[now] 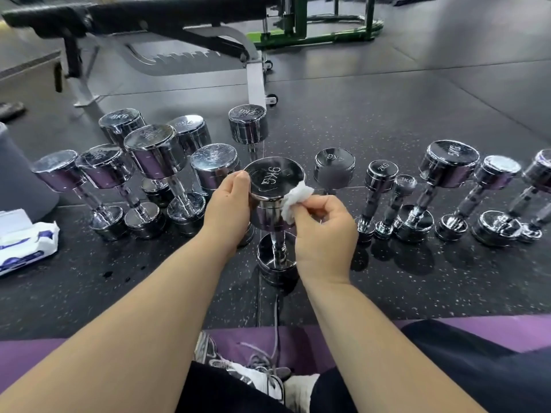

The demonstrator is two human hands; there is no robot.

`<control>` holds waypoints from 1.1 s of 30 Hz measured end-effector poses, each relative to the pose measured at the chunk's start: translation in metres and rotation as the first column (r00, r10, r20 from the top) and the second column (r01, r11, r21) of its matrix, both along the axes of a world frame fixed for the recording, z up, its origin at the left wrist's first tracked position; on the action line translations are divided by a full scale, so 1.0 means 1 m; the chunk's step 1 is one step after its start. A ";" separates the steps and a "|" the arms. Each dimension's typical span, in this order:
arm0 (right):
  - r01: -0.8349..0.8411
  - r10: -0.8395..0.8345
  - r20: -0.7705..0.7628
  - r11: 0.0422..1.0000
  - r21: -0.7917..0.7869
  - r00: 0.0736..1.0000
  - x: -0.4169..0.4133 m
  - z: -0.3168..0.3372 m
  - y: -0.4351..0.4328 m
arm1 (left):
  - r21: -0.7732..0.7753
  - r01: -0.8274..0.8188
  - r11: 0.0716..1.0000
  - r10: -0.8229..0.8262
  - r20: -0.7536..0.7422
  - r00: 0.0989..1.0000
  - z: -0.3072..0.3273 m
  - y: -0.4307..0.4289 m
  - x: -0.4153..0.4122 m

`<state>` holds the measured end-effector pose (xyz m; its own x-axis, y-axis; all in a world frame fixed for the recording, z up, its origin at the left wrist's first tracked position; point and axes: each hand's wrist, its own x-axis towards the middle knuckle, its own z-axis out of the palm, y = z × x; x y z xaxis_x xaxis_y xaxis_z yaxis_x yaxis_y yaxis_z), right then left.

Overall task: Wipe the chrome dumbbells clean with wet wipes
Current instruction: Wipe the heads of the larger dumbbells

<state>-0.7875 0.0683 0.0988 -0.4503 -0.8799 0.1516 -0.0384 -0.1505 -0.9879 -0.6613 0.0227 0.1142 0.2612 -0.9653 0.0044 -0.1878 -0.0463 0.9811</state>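
A chrome 9KG dumbbell (pixel 272 177) stands on end on the dark speckled gym floor (pixel 387 120), straight in front of a seated person. The left grip (pixel 228 204) curls round the left side of its upper head, likely to steady the tall weight so it neither tips nor turns while rubbed. The right grip (pixel 323 231) pinches a bunched white wet wipe (pixel 295 198) between thumb and fingertips and presses it to the right rim of that same head. The bunching probably makes a firmer pad for the edge. The handle and lower head sit below, between the forearms.

To the left, a cluster of upright dumbbells (pixel 155 156) crowds just beside the left grip and could be knocked. To the right, a row of smaller dumbbells (pixel 447 168) stands or leans, the nearest close by. A pack of wipes (pixel 26 242) lies far left on the floor. A weight bench (pixel 149 19) stands behind. A purple mat (pixel 507 329) lies under the person.
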 end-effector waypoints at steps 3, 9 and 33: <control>-0.075 0.069 0.043 0.986 0.146 0.997 0.000 -0.013 0.003 | -0.015 -0.018 1.000 0.018 -0.006 1.000 -0.001 0.000 -0.001; -0.032 0.034 0.052 0.999 -0.038 0.998 -0.012 0.017 -0.008 | -0.014 0.001 1.000 -0.001 0.006 1.000 0.000 0.002 0.001; -0.166 0.097 0.356 0.972 0.169 0.930 0.013 -0.020 0.011 | 0.118 0.054 0.992 -0.046 -0.075 0.996 0.013 0.019 -0.003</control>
